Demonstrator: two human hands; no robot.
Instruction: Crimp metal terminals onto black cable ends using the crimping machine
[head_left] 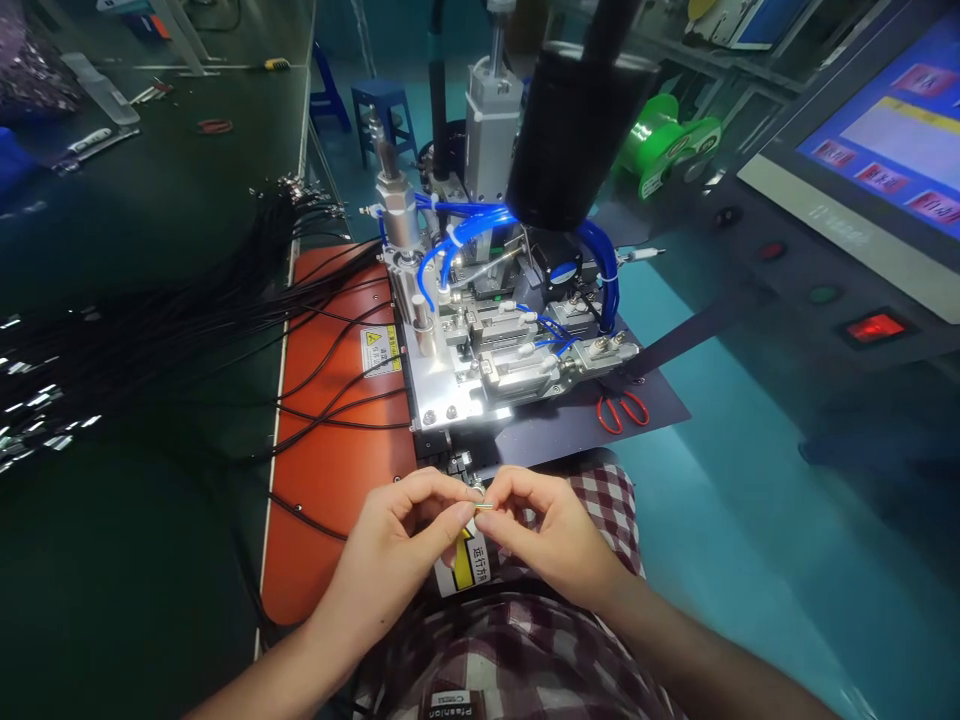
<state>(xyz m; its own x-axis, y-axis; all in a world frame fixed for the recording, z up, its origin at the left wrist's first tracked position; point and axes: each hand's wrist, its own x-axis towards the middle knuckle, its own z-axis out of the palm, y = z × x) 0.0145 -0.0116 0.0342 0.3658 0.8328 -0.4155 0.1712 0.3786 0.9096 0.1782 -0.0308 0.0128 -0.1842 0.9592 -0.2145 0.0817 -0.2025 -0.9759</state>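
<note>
My left hand [416, 525] and my right hand [544, 525] meet at the lower middle, fingertips nearly touching. Between them is a small, thin, light-coloured piece [484, 506], pinched from both sides by thumb and forefinger. It is too small to name exactly. Just beyond the hands stands a metal machine [517, 370] with blue air tubes [480, 222]. Below my fingers shows a white and yellow label [466, 565] with printed characters.
Black cables [187, 300] with metal ends spread over the dark table [187, 190] and the orange plate [322, 470]. Red-handled scissors [622, 411] lie right of the machine. A control panel with a screen [892, 150] stands at the right, near a green spool [664, 145].
</note>
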